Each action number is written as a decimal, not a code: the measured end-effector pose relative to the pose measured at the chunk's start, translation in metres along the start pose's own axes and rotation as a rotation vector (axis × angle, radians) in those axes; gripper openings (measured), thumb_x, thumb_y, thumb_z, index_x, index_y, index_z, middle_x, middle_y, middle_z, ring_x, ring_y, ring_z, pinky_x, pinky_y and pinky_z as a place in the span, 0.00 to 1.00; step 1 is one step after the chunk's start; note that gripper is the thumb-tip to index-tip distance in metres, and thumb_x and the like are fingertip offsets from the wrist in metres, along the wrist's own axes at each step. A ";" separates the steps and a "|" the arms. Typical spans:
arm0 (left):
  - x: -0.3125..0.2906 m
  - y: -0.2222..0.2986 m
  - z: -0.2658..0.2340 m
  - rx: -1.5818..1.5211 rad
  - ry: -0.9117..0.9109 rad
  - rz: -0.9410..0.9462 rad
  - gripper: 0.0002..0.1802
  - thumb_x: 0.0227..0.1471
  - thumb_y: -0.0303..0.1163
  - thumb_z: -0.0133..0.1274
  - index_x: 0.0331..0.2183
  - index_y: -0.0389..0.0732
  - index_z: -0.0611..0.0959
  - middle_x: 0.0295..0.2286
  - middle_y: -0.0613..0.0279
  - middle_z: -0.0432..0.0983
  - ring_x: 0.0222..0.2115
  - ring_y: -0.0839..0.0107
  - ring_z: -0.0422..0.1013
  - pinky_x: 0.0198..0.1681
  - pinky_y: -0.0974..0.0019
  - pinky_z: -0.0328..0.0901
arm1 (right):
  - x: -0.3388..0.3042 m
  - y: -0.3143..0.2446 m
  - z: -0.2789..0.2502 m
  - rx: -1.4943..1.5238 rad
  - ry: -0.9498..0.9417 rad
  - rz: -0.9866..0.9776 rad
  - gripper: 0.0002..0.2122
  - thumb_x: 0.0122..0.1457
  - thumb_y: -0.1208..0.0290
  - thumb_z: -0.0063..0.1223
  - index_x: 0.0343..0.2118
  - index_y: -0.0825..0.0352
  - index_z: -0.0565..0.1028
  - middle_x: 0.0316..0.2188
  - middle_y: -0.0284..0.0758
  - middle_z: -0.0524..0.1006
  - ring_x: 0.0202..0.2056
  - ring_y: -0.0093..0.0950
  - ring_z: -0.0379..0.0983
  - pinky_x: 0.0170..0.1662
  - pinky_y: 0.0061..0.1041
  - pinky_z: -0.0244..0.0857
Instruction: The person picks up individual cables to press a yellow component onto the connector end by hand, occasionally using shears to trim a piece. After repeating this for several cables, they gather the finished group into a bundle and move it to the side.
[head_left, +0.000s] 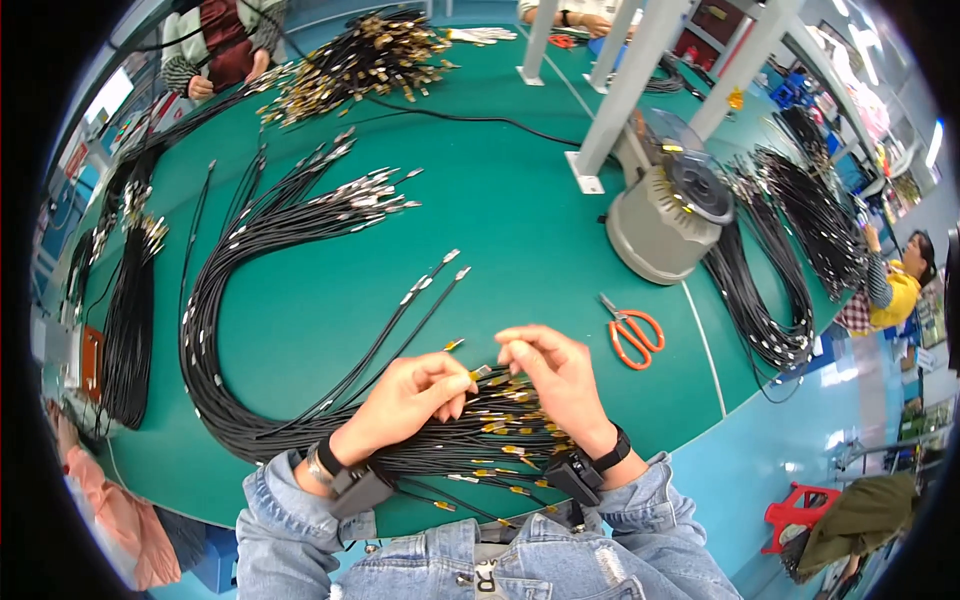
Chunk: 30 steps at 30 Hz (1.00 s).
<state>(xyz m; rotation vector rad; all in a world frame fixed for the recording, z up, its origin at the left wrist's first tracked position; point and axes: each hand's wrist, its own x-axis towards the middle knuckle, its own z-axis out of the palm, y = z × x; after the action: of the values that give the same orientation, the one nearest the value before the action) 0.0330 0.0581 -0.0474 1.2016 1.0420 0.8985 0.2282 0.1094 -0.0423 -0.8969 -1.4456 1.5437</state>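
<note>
Left hand pinching one connector end (pixel 483 371) just above the tagged ends of a black cable bundle (pixel 204 345).
The step in hand looks like close fingertip work on that single end; the next move seems to call for a steady left pinch and a precise right one. The left hand (pixel 420 390) grips it; the right hand (pixel 555 375), fingertips drawn together, hovers just beside, its contents unclear. Orange-handled scissors (pixel 637 335) lie right of the bundle, and a grey tape dispenser (pixel 665 215) stands farther off beyond its right end.
</note>
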 end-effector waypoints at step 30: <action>0.021 -0.004 -0.037 0.551 0.367 0.118 0.10 0.46 0.23 0.54 0.34 0.36 0.74 0.21 0.62 0.74 0.19 0.73 0.70 0.22 0.71 0.63 | 0.065 -0.060 -0.137 0.850 0.245 -0.220 0.04 0.59 0.72 0.46 0.31 0.67 0.70 0.16 0.23 0.59 0.16 0.15 0.51 0.23 0.17 0.49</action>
<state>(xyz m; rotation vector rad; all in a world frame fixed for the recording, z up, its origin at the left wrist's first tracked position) 0.0036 0.0877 -0.0567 1.6012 1.5968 0.9787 0.3315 0.2257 0.0074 -0.3714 -0.5758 1.5926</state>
